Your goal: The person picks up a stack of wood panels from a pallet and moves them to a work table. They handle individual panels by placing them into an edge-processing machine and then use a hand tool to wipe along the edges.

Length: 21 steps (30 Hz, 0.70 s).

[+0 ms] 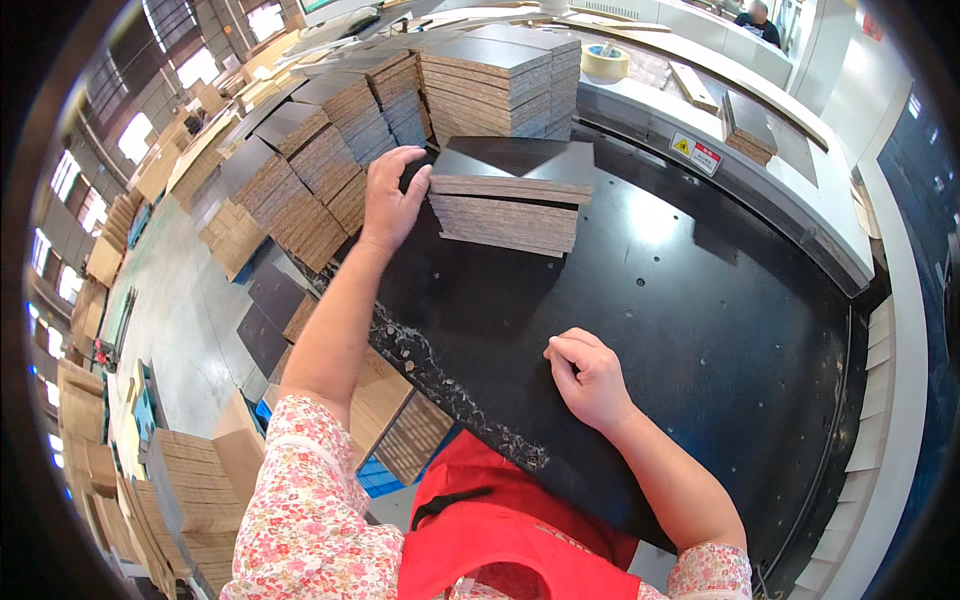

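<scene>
A short stack of dark-faced boards (505, 222) lies on the black worktable (640, 330), its raw brown edges toward me. Its top boards sit slightly skewed, with a dark gap beneath them toward the right. At the left end of this stack is my left hand (390, 195), thumb and fingers apart, close against the boards' corner; whether it touches them I cannot tell. Loosely curled, my right hand (588, 372) rests over the tabletop in front of the stack, with nothing seen in it.
Taller board stacks (490, 85) line the table's far and left sides. Beyond the far edge, a roll of tape (605, 62) and a small board pile (748, 128) lie on a white machine bed. Cartons (205, 480) stand on the floor at left. Another person (758, 22) is far off.
</scene>
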### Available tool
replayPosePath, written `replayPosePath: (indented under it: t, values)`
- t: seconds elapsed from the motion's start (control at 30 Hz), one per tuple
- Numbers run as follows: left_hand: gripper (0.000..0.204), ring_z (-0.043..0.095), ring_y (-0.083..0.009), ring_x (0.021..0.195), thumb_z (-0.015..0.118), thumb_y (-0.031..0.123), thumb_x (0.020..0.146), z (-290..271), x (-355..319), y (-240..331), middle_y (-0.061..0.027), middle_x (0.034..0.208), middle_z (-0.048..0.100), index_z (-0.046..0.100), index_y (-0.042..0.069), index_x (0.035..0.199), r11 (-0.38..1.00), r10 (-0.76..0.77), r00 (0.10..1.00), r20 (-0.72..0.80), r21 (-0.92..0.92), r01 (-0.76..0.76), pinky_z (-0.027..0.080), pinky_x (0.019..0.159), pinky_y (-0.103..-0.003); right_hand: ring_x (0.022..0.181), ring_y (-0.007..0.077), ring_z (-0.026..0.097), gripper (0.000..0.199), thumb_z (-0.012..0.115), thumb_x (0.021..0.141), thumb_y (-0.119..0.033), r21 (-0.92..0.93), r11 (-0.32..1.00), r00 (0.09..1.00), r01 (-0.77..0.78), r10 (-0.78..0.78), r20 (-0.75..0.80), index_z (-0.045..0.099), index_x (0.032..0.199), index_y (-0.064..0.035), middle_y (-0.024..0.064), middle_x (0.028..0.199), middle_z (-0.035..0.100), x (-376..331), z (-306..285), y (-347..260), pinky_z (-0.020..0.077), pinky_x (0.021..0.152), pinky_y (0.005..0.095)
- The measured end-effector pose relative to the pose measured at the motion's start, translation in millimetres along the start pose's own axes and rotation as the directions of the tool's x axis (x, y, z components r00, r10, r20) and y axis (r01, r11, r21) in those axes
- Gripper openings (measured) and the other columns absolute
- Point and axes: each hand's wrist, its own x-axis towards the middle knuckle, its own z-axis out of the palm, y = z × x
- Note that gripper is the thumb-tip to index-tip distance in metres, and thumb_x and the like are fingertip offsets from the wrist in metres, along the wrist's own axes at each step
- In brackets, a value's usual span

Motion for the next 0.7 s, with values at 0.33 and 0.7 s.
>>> replayPosePath:
  t: [0.33, 0.7]
  values:
    - [0.078, 0.039, -0.0356, 0.142, 0.087, 0.042, 0.073, -14.3, 58.3, 59.6, -0.0194, 0.149, 0.047, 0.058, 0.009, 0.138, 0.991, 0.098, 0.787, 0.609, 0.011, -0.132, 0.031, 0.118, -0.045, 0.085, 0.0320, 0.065, 0.007, 0.065, 0.085, 0.000, -0.034, 0.999, 1.000, 0.016, -0.017, -0.009, 0.065, 0.091, 0.0011, 0.0134, 0.088, 0.065, 0.0, 0.0, 1.4, 0.0535, 0.076, 0.0380]
    - [0.078, 0.044, -0.0395, 0.130, 0.091, 0.035, 0.066, -26.6, 50.3, 82.8, -0.0169, 0.136, 0.051, 0.059, 0.011, 0.132, 0.963, 0.244, 0.892, 0.381, 0.010, -0.268, 0.038, 0.111, -0.047, 0.083, 0.0328, 0.064, 0.005, 0.065, 0.084, 0.000, -0.013, 1.000, 1.000, -0.001, 0.001, -0.002, 0.064, 0.089, 0.0013, 0.0137, 0.086, 0.064, 0.9, 2.7, 0.5, 0.0527, 0.075, 0.0385]
